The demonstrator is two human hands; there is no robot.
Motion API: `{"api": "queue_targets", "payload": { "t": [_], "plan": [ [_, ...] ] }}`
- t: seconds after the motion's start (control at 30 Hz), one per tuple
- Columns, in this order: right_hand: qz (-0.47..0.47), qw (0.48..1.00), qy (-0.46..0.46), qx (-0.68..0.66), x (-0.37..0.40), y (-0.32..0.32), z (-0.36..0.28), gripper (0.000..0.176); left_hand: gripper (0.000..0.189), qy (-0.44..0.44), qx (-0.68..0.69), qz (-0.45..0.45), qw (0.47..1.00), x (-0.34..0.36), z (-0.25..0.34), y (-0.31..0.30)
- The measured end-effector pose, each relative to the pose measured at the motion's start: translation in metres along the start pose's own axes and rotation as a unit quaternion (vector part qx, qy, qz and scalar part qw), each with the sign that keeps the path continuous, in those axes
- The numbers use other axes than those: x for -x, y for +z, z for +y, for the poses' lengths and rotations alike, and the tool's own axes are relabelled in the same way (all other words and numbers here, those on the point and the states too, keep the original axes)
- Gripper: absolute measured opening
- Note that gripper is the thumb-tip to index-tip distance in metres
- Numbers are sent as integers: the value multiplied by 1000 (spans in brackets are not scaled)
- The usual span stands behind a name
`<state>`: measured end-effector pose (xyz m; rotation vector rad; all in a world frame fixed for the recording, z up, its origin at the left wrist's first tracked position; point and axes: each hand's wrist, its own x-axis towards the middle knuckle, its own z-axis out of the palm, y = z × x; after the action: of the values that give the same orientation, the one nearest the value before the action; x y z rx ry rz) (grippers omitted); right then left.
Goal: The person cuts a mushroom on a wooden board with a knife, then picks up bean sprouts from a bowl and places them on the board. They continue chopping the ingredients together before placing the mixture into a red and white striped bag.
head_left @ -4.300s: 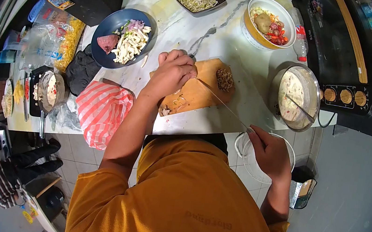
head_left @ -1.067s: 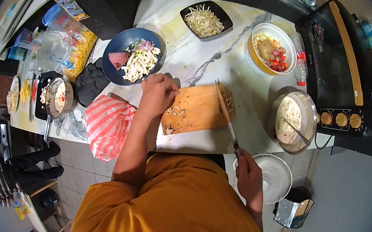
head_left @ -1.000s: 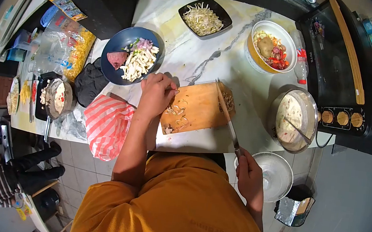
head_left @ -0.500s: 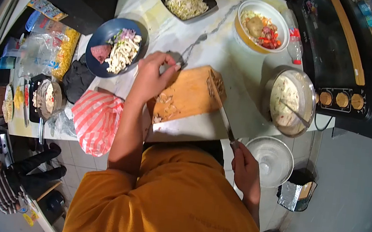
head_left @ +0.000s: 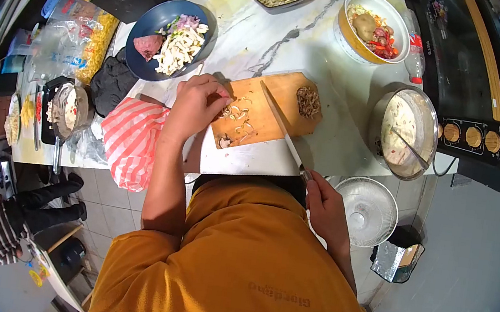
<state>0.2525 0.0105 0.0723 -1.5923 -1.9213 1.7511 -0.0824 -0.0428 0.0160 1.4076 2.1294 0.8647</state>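
1 knife (head_left: 285,131) in right hand (head_left: 325,207), left hand (head_left: 195,108) near slices (head_left: 238,115)

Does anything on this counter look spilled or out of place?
No obvious spill. The striped bag droops over the front edge of the counter, so it could slip. The cutting board lies askew to that edge, with loose scraps scattered near the left hand.

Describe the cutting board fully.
The cutting board looks wooden, light orange-brown, with angled corners at its right end. It lies flat and slightly askew on the marble-patterned counter, near the front edge. Dark brown shreds are heaped at its right end; thin curved slivers are scattered at the left. The knife crosses above its middle; whether the blade touches is unclear. The left hand covers part of its left side.
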Motion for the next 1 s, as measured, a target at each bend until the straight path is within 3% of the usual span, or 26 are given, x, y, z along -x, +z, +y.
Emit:
{"api": "queue_targets", "payload": {
  "t": [0.1, 0.17, 0.3, 0.53, 0.8, 1.0],
  "plan": [
    [6, 1000, -9, -9, -14, 8, -2, 38, 16, 10, -27, 8, 1000, 8, -2, 0],
    [2, 1000, -13, -1, -23, 12, -6, 38, 19, 62, 1, 19, 998, 12, 1, -2],
    [-14, 1000, -26, 9, -34, 17, -8, 37, 31, 18, 50, 37, 998, 22, 5, -11],
    [-76, 997, -20, 5, -24, 12, -19, 37, 28, 8, 48, 38, 998, 35, -3, -8],
    [-23, 999, -42, -4, -32, 5, -10, 34, 25, 38, -6, 59, 998, 33, 1, -3],
    [-44, 998, -32, -14, -31, 9, -3, 34, 23, 13, 17, 45, 999, 32, 5, -2]
  ]
}}
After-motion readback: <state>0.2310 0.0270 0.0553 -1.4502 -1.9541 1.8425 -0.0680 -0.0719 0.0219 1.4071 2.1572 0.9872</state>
